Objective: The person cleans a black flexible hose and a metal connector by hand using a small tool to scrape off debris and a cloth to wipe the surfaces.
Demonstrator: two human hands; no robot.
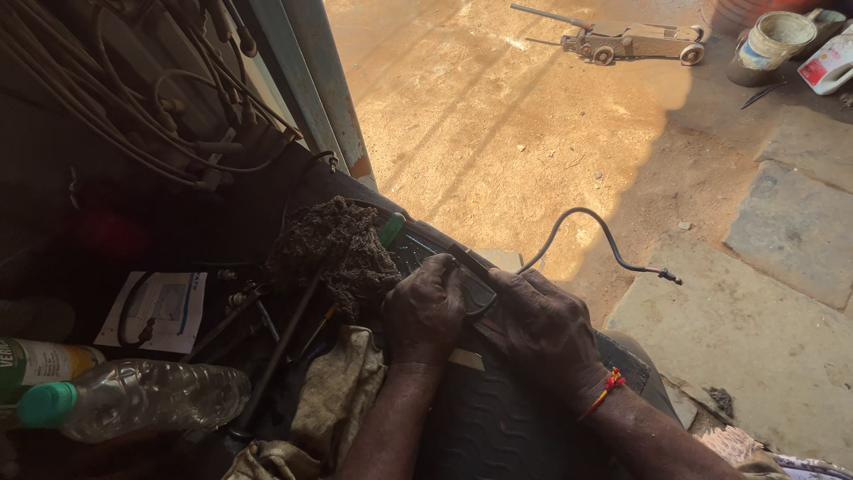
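Black cable [582,222] arching up and out to the right from between both hands, then dropping to a small metal end fitting [671,277] hanging over the stone slabs [791,231]. Running along a long axis from lower left to upper right, near end pinned at the hands, far end free in the air. Left hand [425,311] clenching down over the cable's near end, fingers curled and pressing it against a dark ribbed mat [498,418]. Right hand [546,333] grasping the same cable just beside the left, a little further along toward the free end, so lying nearer to the fitting. Red thread [607,387] circling the right wrist.

Lying to the left of the hands: a clump of matted dark fibre [333,249], a green-capped tool [391,229] poking from behind it, thin metal rods [275,347], a dirty cloth [333,400], a clear plastic bottle [142,400] on its side and a printed paper [164,307]. Hanging above those, a tangle of pale wires [133,116]. Standing well apart on the sunlit dirt floor [498,116]: a trolley jack [626,40], a bucket [777,37] and a white jug [828,64]. Nothing crossing the cable's free stretch to the right; crowding only on the left side, close against the left hand.
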